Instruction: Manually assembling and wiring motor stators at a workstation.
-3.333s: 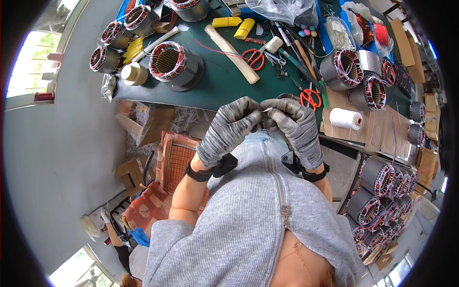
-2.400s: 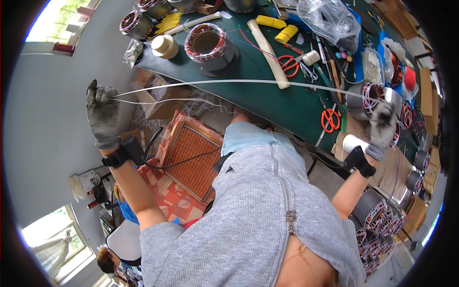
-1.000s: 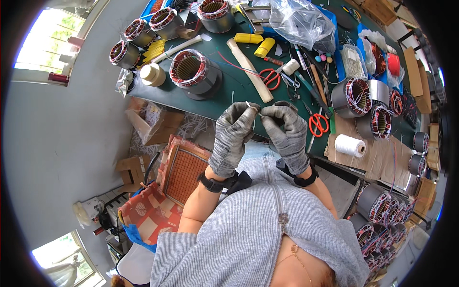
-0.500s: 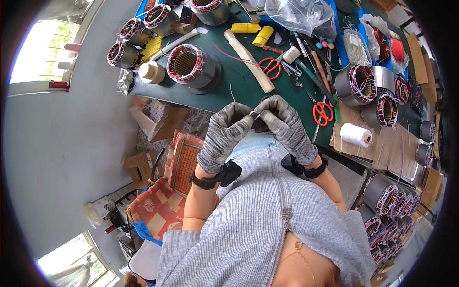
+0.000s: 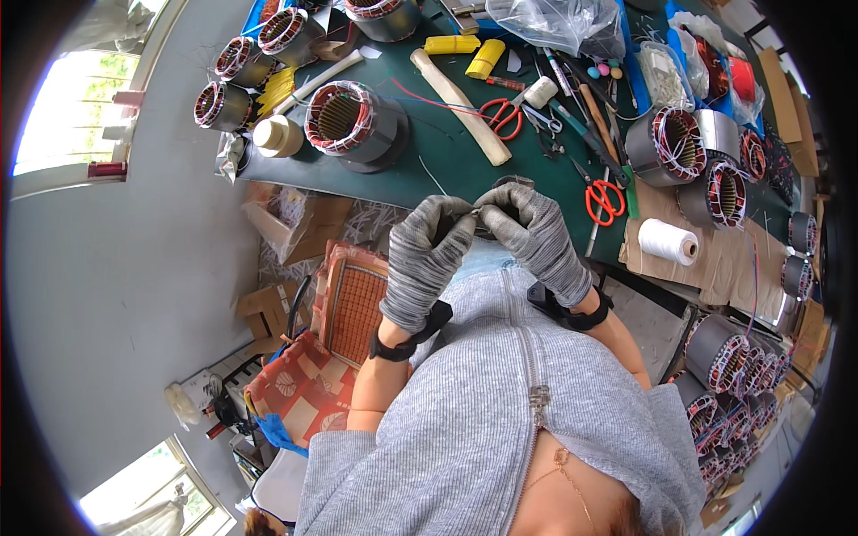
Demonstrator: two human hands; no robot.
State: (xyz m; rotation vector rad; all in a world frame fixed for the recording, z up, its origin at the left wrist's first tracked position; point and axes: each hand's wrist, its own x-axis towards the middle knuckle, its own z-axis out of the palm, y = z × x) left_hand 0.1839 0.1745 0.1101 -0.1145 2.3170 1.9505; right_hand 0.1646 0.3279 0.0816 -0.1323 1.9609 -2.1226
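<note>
Off the near-right side of the lone stator [image 5: 382, 127], your gloved L hand [image 5: 424, 259] and R hand [image 5: 538, 239] meet, tips touching or nearly so. Thumb + fingers pinched narrow on both; they seem to grip a thin pale strand [image 5: 433, 175] btwn them, tho the bit at the tips is too small to read (knot, loop, plain end: can't tell). Loose end pokes up by your L glove, on the stator's near-right, apart from it.

Progress, judging only from this: strand work prob. mid-way, not yet let go; how much is left, can't say. Stator's coil end looks wound + laced w/ white cord, so that part reads as done; no hand on it.

Surface: dk green table [image 5: 438, 143], stator upright on it. R of stator: beige stick [image 5: 460, 107]; farther R + nearer you, red-handled scissors [image 5: 604, 186], then white thread spool [image 5: 668, 242] lying on brown cardboard [image 5: 715, 268]. Just L of stator: cream spool [image 5: 278, 136].

Room: near-L of stator, below table level, open box [image 5: 313, 237], then red-patterned chair [image 5: 357, 304]. Grey wall [image 5: 134, 295] + window [image 5: 80, 107] farther L. Stacked stators [image 5: 715, 348] well R of it, nearer you.
</note>
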